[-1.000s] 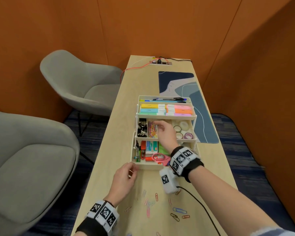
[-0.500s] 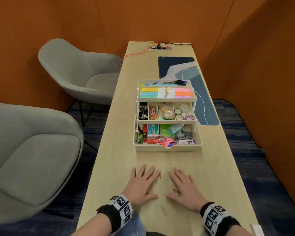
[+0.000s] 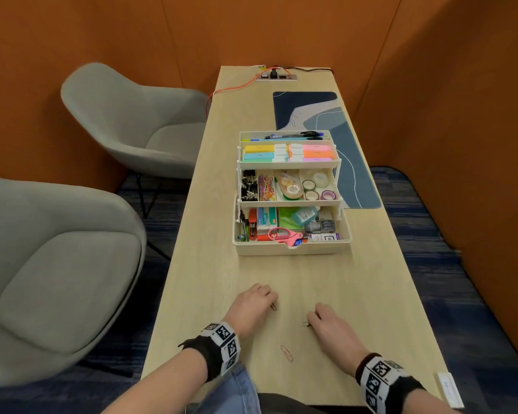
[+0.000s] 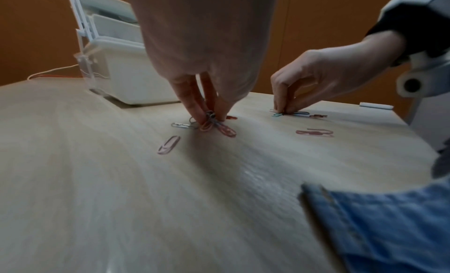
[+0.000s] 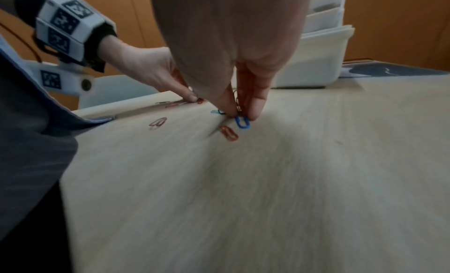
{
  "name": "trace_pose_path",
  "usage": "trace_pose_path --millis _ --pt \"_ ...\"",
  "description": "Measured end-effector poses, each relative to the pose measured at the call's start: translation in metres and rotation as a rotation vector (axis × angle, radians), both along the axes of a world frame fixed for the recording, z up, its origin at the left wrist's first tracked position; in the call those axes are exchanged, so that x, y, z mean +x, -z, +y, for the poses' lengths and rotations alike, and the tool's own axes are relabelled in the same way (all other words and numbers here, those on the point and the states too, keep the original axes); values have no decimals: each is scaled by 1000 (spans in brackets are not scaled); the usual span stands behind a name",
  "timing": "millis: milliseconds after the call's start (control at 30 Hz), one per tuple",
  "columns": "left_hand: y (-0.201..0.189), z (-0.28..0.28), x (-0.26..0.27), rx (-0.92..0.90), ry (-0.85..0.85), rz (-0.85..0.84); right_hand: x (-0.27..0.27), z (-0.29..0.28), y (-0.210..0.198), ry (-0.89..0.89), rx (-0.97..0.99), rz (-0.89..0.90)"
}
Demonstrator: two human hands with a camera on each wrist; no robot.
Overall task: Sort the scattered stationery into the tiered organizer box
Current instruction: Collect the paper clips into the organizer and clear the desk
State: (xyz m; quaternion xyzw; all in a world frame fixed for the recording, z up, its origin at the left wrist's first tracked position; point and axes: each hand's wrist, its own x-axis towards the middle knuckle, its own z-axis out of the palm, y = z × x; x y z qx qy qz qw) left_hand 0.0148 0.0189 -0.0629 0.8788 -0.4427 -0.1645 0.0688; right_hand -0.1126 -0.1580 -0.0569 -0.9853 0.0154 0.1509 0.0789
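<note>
The white tiered organizer box (image 3: 290, 249) stands open mid-table, its trays full of highlighters, pens, clips, tape rolls and scissors. Near the front edge, my left hand (image 4: 210, 116) pinches a small bunch of coloured paper clips (image 4: 214, 126) against the table (image 3: 371, 279). My right hand (image 5: 239, 112) pinches a few clips too, a blue clip (image 5: 242, 121) showing under its fingertips. A red clip (image 5: 228, 133) lies loose just beside that hand. One pink clip (image 3: 286, 352) lies between the two wrists. Another pink clip (image 4: 169, 147) rests left of my left fingers.
Two grey chairs (image 3: 126, 121) stand along the table's left side. A blue desk mat (image 3: 350, 162) lies behind and right of the box. A power strip (image 3: 275, 76) with an orange cable sits at the far end. A small white object (image 3: 449, 389) lies at the near right corner.
A second ago my right hand was in the box's middle tray and my left at its front. Both came back, lay flat over the clips, and now pinch them.
</note>
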Motion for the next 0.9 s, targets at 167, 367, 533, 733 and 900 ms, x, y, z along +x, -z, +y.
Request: trace_pose_path --millis 167,367,533,733,900 --pt "1 -3 2 -39 -22 47 16 -5 0 59 158 28" --pt "-14 6 19 -311 -259 218 31 -24 -6 355 478 31" --pt "-25 38 26 -287 -328 268 19 -37 -12 396 572 -18" --pt "-9 57 -7 -164 -152 197 -13 -33 -3 288 419 -42" --pt "9 57 -9 -113 -113 95 -20 -22 5 225 376 -75"
